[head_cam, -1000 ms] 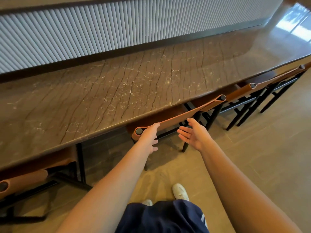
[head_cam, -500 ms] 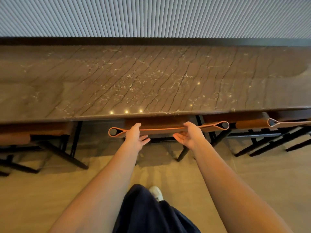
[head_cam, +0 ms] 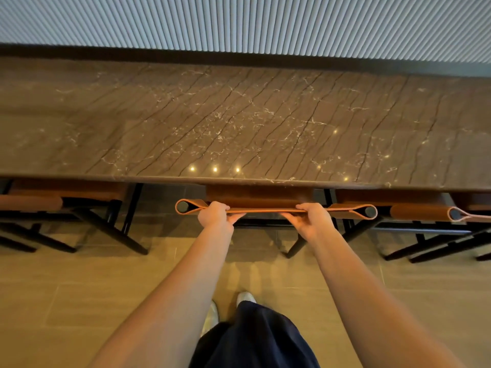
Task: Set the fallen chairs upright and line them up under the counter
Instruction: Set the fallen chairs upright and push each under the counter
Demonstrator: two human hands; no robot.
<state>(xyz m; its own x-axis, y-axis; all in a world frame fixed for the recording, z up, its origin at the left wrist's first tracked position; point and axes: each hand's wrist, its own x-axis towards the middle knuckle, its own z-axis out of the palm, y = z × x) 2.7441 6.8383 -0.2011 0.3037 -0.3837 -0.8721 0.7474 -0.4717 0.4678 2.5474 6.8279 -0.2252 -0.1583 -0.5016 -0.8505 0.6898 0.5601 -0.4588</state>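
Straight ahead stands an upright chair with a tan leather backrest (head_cam: pixel 265 208) and black legs, its seat tucked under the brown marble counter (head_cam: pixel 239 123). My left hand (head_cam: pixel 215 217) grips the backrest's top strap left of centre. My right hand (head_cam: pixel 310 219) grips the same strap right of centre. Both hands have fingers curled over the strap. The backrest runs parallel to the counter's front edge.
A matching chair (head_cam: pixel 61 203) stands under the counter on the left, and another chair (head_cam: pixel 422 212) on the right, close to the middle one's backrest. A ribbed pale wall (head_cam: pixel 239 22) rises behind the counter. Tiled floor (head_cam: pixel 79 301) spreads around my feet.
The view swung to face the counter squarely. Both hands went from open beside the backrest to closed on its strap, and the backrest now lies parallel to the counter edge.
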